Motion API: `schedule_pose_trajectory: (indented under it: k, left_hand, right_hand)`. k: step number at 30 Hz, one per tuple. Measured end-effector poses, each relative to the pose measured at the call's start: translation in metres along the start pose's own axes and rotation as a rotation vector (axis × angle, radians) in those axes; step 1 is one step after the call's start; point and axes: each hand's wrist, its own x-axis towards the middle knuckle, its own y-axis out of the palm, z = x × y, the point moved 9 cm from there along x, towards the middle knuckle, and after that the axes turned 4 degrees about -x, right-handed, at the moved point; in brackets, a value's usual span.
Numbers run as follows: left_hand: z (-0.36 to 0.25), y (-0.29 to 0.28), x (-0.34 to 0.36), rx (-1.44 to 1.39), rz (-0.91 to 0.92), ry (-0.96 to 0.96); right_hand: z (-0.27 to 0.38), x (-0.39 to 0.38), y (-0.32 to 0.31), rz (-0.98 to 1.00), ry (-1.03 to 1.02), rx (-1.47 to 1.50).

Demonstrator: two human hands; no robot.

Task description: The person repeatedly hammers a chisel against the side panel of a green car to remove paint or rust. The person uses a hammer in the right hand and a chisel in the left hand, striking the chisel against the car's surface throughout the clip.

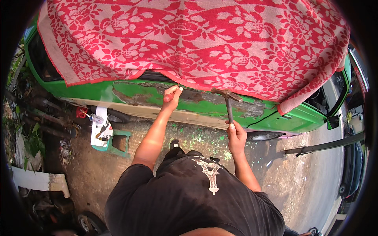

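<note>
A green vehicle [94,91] stands before me, its side panel scraped to bare, rough grey-brown patches [141,94]. My left hand [172,96] is closed round a red-handled tool [168,98] at the panel's upper edge. The tool's thin shaft barely shows above my fingers, so its exact kind is unclear. In my right hand [236,136] is a hammer [229,110], gripped low on its handle. The hammer's metal head is raised near the panel, to the right of the tool and apart from it. A red and pink floral blanket [197,39] drapes over the vehicle's top.
Left of me, a green plastic stool [125,142] stands beside a white board [97,129] holding a bottle and small tools. Green paint flakes [197,135] litter the ground. A dark strap or pole [327,145] juts in at the right, near a parked dark car [350,169].
</note>
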Motion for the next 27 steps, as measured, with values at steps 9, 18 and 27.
schedule_pose_trajectory:
  k: [9, 18, 27]
  left_hand:
    - [-0.008, -0.001, -0.006, -0.128, -0.013, 0.182]
    - [-0.005, 0.000, -0.002, -0.132, -0.014, 0.166]
    - [-0.010, 0.006, 0.007, -0.080, 0.010, 0.120]
  right_hand:
    - [-0.027, -0.012, -0.005, 0.027, 0.134, 0.036]
    - [-0.031, -0.009, -0.007, 0.021, 0.172, 0.050]
    - [-0.029, -0.001, 0.002, 0.070, 0.184, 0.038]
